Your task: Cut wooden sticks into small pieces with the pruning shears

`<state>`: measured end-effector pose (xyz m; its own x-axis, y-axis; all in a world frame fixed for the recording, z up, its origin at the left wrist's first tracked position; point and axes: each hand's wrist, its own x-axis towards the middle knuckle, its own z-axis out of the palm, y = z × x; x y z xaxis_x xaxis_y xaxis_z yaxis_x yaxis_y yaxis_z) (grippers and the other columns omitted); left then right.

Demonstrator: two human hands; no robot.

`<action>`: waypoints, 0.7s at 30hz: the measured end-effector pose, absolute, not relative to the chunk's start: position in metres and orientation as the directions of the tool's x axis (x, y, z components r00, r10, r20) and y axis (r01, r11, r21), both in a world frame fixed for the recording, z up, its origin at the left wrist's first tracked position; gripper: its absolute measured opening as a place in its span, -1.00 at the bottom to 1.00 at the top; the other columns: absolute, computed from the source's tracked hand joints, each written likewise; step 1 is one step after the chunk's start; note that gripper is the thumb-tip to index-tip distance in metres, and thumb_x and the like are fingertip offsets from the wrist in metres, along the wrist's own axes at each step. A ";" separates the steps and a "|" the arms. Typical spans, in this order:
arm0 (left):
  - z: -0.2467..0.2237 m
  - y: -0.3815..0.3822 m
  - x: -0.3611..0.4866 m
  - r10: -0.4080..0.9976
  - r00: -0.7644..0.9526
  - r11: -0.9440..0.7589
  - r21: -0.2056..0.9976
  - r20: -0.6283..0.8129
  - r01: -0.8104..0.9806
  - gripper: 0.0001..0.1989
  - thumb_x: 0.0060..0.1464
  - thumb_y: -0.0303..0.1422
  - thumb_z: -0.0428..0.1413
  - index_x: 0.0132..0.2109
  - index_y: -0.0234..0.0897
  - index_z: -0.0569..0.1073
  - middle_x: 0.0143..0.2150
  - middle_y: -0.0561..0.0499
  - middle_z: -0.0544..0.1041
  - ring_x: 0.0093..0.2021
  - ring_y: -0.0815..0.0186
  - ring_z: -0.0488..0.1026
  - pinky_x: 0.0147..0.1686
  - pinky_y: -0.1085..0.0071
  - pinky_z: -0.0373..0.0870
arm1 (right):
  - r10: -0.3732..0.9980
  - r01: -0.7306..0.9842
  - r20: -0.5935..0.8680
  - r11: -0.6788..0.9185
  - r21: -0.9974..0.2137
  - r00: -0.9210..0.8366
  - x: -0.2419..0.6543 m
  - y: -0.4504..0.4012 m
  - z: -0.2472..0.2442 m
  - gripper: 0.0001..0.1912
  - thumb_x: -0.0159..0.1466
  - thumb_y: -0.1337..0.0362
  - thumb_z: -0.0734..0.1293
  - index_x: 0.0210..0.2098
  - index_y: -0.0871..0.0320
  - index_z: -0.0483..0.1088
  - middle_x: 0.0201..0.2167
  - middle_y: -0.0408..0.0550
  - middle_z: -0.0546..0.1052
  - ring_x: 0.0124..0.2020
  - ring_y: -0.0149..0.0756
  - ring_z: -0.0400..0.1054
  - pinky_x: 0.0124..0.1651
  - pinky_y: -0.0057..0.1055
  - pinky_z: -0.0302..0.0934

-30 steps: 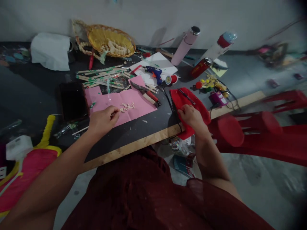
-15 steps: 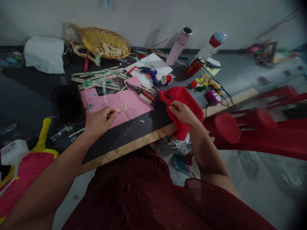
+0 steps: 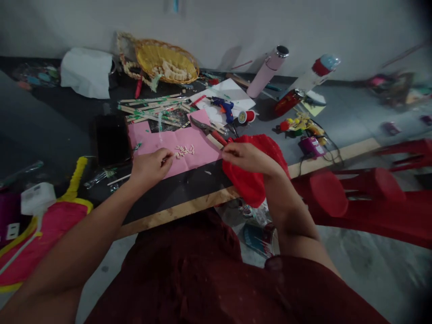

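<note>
My left hand (image 3: 150, 169) is closed in a pinch at the near-left part of a pink paper sheet (image 3: 168, 140). Its fingertips are beside several small pale stick pieces (image 3: 185, 152); whatever they hold is too small to name. Over a red cloth (image 3: 251, 186), my right hand (image 3: 252, 157) has its fingers curled together, pointing left. Anything inside that grip is hidden. Pliers-like cutters (image 3: 211, 131) with red handles lie on the paper's right part, just beyond my right fingertips. The cloth hangs partly over the table's front edge.
Behind the paper lie striped sticks (image 3: 151, 110), a blue glue gun (image 3: 224, 107) and a red thread spool (image 3: 247, 117). A wicker basket (image 3: 145, 56), a pink flask (image 3: 266, 74) and other bottles stand along the wall. A dark phone-like slab (image 3: 113, 140) is at left; red chairs (image 3: 329, 191) stand right.
My right hand has moved left across the red cloth, and the dark, thin tool seen at its fingers no longer shows. My left hand stays pinched beside the pieces. The view has shifted slightly.
</note>
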<state>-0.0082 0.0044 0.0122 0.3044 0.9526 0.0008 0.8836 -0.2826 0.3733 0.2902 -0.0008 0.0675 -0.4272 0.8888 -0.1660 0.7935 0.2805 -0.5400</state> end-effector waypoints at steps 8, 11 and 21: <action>0.012 0.003 -0.008 0.958 0.287 -0.261 0.390 -0.007 0.883 -0.69 0.22 -0.18 -0.06 -0.08 -0.18 0.51 -0.22 0.01 0.64 -0.25 0.20 0.57 -0.39 0.40 0.23 | 0.858 0.812 0.452 0.437 -0.388 -0.246 0.245 0.084 0.020 -0.83 0.31 0.26 0.18 -0.35 0.14 0.34 -0.37 -0.04 0.46 -0.34 -0.29 0.28 -0.22 -0.34 0.15; 0.010 0.004 -0.009 0.954 0.300 -0.270 0.397 -0.012 0.877 -0.71 0.21 -0.21 -0.05 -0.09 -0.18 0.50 -0.22 0.01 0.64 -0.26 0.22 0.56 -0.40 0.41 0.22 | 0.856 0.851 0.447 0.421 -0.314 -0.259 0.250 0.089 0.003 -0.81 0.32 0.25 0.15 -0.34 0.13 0.35 -0.34 0.00 0.48 -0.25 -0.22 0.30 -0.08 -0.25 0.18; 0.004 0.005 -0.009 0.951 0.310 -0.274 0.412 -0.020 0.869 -0.75 0.20 -0.23 0.00 -0.08 -0.17 0.49 -0.20 0.02 0.63 -0.24 0.22 0.57 -0.35 0.41 0.28 | 0.971 0.977 0.156 0.197 -0.086 -0.182 0.254 0.070 0.011 -0.68 0.26 0.06 0.24 -0.33 0.18 0.45 -0.12 0.14 0.45 -0.03 0.09 0.21 -0.10 -0.01 0.25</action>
<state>-0.0094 0.0045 0.0039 0.3096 0.9507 -0.0199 0.8691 -0.2744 0.4116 0.2540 0.0701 0.0112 -0.1825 0.9708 0.1560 0.9765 0.1974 -0.0861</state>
